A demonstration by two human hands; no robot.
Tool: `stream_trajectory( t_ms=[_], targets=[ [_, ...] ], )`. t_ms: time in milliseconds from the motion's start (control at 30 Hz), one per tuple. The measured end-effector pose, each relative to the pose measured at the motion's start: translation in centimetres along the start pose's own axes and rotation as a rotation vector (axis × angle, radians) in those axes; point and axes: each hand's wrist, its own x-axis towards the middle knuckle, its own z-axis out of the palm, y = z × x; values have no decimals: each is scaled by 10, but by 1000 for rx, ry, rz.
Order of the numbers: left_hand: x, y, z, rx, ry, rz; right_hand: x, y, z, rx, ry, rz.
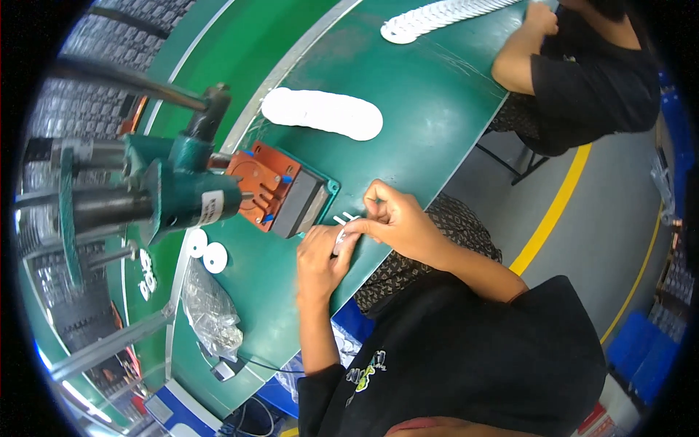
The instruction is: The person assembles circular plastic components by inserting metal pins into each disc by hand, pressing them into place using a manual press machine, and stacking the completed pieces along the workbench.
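Observation:
Both hands meet over the near edge of the green table, around a small white plastic part with prongs [346, 218]. My left hand [319, 256] is closed on this part, its thumb and forefinger pinching it from below. My right hand [397, 222] has curled fingers, and its thumb presses against the same part; the fingers hide much of it. Just beyond my hands is an orange-red fixture [263, 182] with blue pins and a dark grey block on a green base. A green press head [196, 197] with steel shafts reaches over the fixture from the left.
A fanned row of white discs [320, 113] lies beyond the fixture, and a longer row [444, 18] farther off. Two loose white discs [215, 257] and a clear plastic bag [210, 309] are at the left. A co-worker [590, 73] sits at the table's far right.

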Motion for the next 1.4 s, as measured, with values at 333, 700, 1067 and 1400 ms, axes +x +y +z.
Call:
stream_trajectory(
  t_ms=[333, 700, 1067, 1400],
  targets=[
    [-5, 8, -10, -254, 26, -223, 12, -10, 21, -725, 200, -350],
    [-13, -13, -15, -718, 125, -694, 10, -8, 4, -169, -446, 132],
    [-14, -1, -25, -678, 305, -623, 11, 0, 17, -31, -243, 191],
    [-11, 4, -33, -29, 294, 114, 18, 1, 41, 247, 51, 76]
  ],
)
